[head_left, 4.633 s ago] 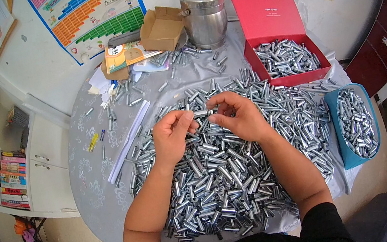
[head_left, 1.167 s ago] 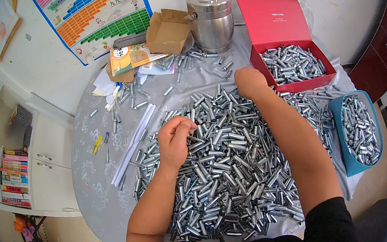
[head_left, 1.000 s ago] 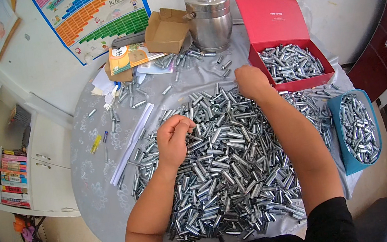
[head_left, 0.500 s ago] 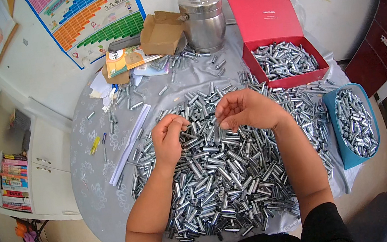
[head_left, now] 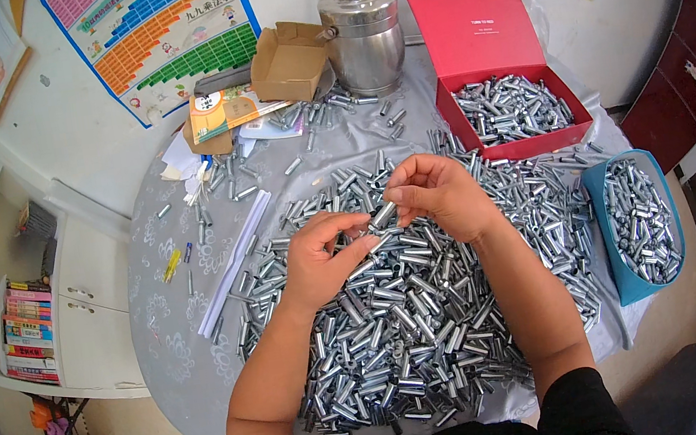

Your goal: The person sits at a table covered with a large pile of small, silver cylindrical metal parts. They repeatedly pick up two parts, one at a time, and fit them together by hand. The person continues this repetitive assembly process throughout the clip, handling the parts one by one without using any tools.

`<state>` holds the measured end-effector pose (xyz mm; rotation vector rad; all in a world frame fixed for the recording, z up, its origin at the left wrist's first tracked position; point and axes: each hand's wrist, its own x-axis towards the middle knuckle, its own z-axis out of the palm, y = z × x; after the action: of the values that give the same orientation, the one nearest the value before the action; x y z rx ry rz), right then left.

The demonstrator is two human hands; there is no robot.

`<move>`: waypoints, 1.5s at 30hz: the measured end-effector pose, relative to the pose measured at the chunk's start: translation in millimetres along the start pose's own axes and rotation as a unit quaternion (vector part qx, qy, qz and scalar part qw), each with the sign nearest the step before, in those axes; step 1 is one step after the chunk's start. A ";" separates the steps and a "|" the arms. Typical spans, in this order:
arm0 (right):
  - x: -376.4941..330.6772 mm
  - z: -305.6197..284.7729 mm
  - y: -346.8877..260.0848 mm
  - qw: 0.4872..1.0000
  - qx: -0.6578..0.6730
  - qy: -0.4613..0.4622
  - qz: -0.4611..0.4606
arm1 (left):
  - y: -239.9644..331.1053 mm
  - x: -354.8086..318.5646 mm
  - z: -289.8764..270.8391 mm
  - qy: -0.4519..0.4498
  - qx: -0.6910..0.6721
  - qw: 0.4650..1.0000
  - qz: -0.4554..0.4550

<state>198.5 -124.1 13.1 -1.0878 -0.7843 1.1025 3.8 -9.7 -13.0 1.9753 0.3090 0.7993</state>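
Observation:
Over a wide heap of short silvery metal sleeves (head_left: 383, 337), my two hands meet near the heap's upper middle. Between them is one shiny metal sleeve (head_left: 382, 215), tilted with its upper end toward the right. My right hand (head_left: 438, 196) pinches that upper end between thumb and fingertips. At the lower end, my left hand (head_left: 327, 256) has its thumb and fingers closed around the sleeve. Whether a smaller part sits in the left fingertips is too small to tell.
An open red box (head_left: 525, 146) full of metal bolts stands at the far right, with a blue fabric bin (head_left: 643, 290) of bolts nearer. A steel canister (head_left: 364, 46), cardboard box (head_left: 288, 64) and papers lie behind. A folded white strip (head_left: 235, 264) lies left of the heap.
My hands have come together; the left moved right and down slightly, the right shifted left. A metal sleeve now shows plainly between them.

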 end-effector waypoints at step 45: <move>3.6 9.4 20.3 0.995 0.032 -0.026 -0.087 | -9.1 -4.0 -0.8 -0.012 -0.060 0.994 -0.088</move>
<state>184.9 -116.5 -3.4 -0.9208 -0.8630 1.0051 1.2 -6.4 -22.1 1.8159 0.4072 0.6654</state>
